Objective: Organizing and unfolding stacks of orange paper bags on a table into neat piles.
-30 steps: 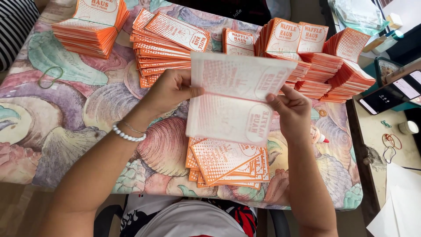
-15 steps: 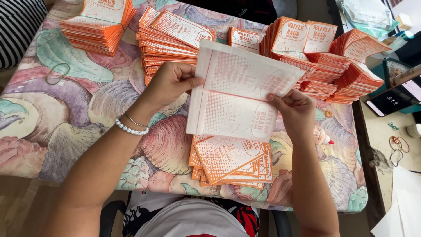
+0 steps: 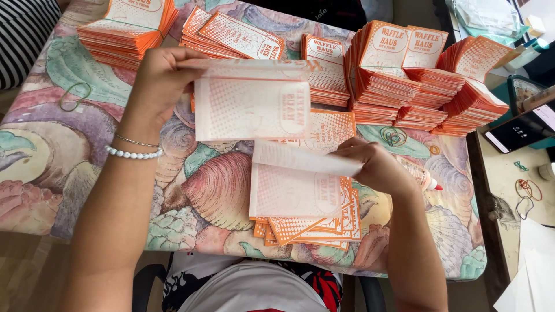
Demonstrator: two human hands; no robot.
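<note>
Two paper sleeves are up in your hands right now. Your left hand (image 3: 159,78) pinches the top edge of one folded white-and-orange sleeve (image 3: 251,104) and holds it lifted above the table (image 3: 52,156). Your right hand (image 3: 376,167) is curled shut on the edge of a second sleeve (image 3: 295,185), low and just over the loose pile of orange sleeves (image 3: 312,228) at the near edge, right in front of you. Room is tight at the back: tall orange stacks (image 3: 399,75) run along the whole far side, and another stack (image 3: 124,32) fills the far left corner. Open cloth sits mostly on your left, where only a green rubber band (image 3: 74,95) lies. A glue bottle (image 3: 419,173) rests just beside your right wrist, close to the right edge.
</note>
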